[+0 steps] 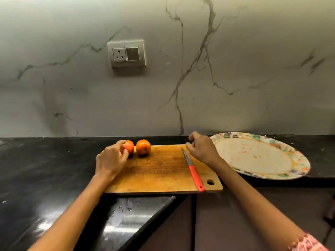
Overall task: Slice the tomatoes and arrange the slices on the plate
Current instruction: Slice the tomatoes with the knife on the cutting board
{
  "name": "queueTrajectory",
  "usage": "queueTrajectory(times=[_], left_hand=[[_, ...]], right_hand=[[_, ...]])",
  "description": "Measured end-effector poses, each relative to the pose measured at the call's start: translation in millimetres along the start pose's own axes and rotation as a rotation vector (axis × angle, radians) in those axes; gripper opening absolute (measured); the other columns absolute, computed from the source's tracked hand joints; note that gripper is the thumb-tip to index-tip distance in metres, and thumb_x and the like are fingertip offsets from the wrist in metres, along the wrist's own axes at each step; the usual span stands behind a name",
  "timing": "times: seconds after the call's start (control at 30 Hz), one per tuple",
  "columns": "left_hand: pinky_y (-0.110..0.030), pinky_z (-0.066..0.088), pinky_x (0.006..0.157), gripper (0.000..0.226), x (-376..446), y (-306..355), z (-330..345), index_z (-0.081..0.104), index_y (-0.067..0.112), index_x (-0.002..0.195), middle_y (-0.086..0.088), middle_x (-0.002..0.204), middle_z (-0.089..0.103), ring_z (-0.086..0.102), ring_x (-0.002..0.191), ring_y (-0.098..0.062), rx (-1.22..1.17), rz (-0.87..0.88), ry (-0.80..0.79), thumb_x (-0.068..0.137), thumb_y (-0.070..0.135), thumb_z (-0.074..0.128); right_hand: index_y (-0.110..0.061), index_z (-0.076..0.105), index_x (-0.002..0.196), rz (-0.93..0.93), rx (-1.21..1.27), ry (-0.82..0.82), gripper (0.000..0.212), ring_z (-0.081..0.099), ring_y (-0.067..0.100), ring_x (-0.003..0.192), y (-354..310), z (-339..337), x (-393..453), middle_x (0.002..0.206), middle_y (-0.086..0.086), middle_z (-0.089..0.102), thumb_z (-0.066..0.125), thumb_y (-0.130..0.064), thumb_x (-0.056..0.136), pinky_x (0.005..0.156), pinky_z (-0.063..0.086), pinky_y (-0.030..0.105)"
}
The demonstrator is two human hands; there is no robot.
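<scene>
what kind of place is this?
Most likely a home kitchen: a black stone countertop against a marble-look backsplash with a wall socket, and a wooden cutting board bearing two tomatoes, a red-handled knife and a patterned plate beside it.

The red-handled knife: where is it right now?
In the head view, the knife lies on the cutting board's right side, untouched, just below the right hand, near the plate.
</scene>
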State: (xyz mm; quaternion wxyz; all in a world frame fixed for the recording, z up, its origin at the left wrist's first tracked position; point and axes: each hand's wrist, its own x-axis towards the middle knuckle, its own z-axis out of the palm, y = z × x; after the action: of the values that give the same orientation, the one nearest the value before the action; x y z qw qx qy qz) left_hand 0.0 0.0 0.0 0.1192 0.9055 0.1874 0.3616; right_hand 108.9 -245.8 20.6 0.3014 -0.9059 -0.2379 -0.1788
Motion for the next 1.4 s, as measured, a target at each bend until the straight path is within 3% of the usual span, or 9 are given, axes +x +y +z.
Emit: queueTrajectory(times=[0.13, 0.27, 0.47, 0.7, 0.83, 0.97, 1.2, 1.3, 1.4], left_hand=[[-0.043, 0.049, 0.080, 0.035, -6, 20, -5, 0.055, 0.015, 0.125, -0.013, 0.109, 0.066, 0.061, 0.098, -0.030, -0.152, -0.042, 0.024, 0.091, 0.027, 0.053], [-0.041, 0.048, 0.082, 0.035, -17, 25, -10, 0.056, 0.015, 0.123, -0.012, 0.112, 0.064, 0.059, 0.103, -0.028, -0.165, -0.054, -0.027, 0.090, 0.027, 0.056], [-0.035, 0.044, 0.073, 0.025, -25, 18, -25, 0.058, 0.014, 0.114, -0.013, 0.101, 0.064, 0.058, 0.095, -0.028, -0.112, -0.004, -0.060, 0.090, 0.018, 0.053], [-0.036, 0.046, 0.088, 0.042, 21, 17, -20, 0.049, 0.014, 0.129, -0.012, 0.121, 0.057, 0.053, 0.111, -0.025, 0.006, 0.187, -0.259, 0.089, 0.019, 0.058], [-0.050, 0.018, 0.112, 0.053, 46, 22, 0, 0.044, 0.017, 0.133, -0.006, 0.131, 0.053, 0.043, 0.126, -0.023, 0.163, 0.346, -0.464, 0.086, 0.033, 0.062], [-0.053, 0.000, 0.113, 0.060, 59, 22, 28, 0.039, 0.018, 0.134, -0.005, 0.133, 0.050, 0.043, 0.127, -0.023, 0.232, 0.375, -0.536, 0.084, 0.039, 0.064], [-0.044, 0.000, 0.115, 0.050, 51, 29, 22, 0.040, 0.016, 0.130, -0.007, 0.131, 0.051, 0.045, 0.125, -0.022, 0.128, 0.406, -0.531, 0.086, 0.030, 0.062], [-0.043, 0.007, 0.116, 0.054, 36, 34, 8, 0.038, 0.016, 0.130, -0.007, 0.127, 0.053, 0.046, 0.124, -0.024, -0.008, 0.396, -0.554, 0.084, 0.029, 0.065], [-0.036, 0.034, 0.104, 0.051, 22, 38, -3, 0.042, 0.018, 0.124, -0.006, 0.122, 0.054, 0.049, 0.114, -0.021, -0.106, 0.381, -0.599, 0.082, 0.032, 0.067]], right_hand=[[-0.009, 0.060, 0.102, 0.039, -0.154, -0.212, 0.037, 0.056, 0.017, 0.089, -12, -2, -30, 0.098, 0.005, 0.061, 0.065, -0.040, 0.084, 0.072, 0.045, 0.029], [-0.015, 0.050, 0.079, 0.119, -0.235, -0.223, 0.028, 0.052, 0.016, 0.084, -25, -2, -47, 0.089, 0.004, 0.055, 0.072, -0.032, 0.080, 0.060, 0.039, 0.024], [-0.005, 0.057, 0.116, 0.213, -0.341, -0.140, 0.024, 0.057, 0.026, 0.109, -41, 1, -56, 0.117, 0.012, 0.059, 0.049, -0.014, 0.096, 0.079, 0.046, 0.030], [-0.002, 0.058, 0.110, 0.239, -0.286, -0.091, 0.023, 0.058, 0.028, 0.105, -46, 8, -38, 0.112, 0.014, 0.061, 0.047, -0.019, 0.098, 0.074, 0.043, 0.030], [-0.002, 0.058, 0.102, 0.309, -0.006, -0.067, 0.018, 0.062, 0.022, 0.071, -47, 10, -12, 0.086, 0.012, 0.060, 0.051, -0.017, 0.096, 0.058, 0.048, 0.028], [0.001, 0.061, 0.093, 0.338, 0.204, -0.068, 0.030, 0.053, 0.013, 0.049, -34, 22, 11, 0.072, 0.008, 0.056, 0.047, -0.026, 0.098, 0.047, 0.041, 0.021], [-0.007, 0.062, 0.071, 0.310, 0.280, -0.106, 0.030, 0.051, 0.010, 0.050, -19, 21, -1, 0.058, 0.002, 0.054, 0.052, -0.022, 0.095, 0.055, 0.044, 0.021], [-0.009, 0.058, 0.091, 0.292, 0.280, -0.033, 0.017, 0.053, 0.010, 0.051, -24, 10, -9, 0.077, 0.005, 0.058, 0.050, -0.023, 0.096, 0.046, 0.040, 0.016], [-0.009, 0.050, 0.106, 0.247, 0.304, 0.006, 0.016, 0.055, 0.010, 0.049, -30, 3, -18, 0.090, 0.010, 0.061, 0.045, -0.022, 0.098, 0.040, 0.038, 0.016]])
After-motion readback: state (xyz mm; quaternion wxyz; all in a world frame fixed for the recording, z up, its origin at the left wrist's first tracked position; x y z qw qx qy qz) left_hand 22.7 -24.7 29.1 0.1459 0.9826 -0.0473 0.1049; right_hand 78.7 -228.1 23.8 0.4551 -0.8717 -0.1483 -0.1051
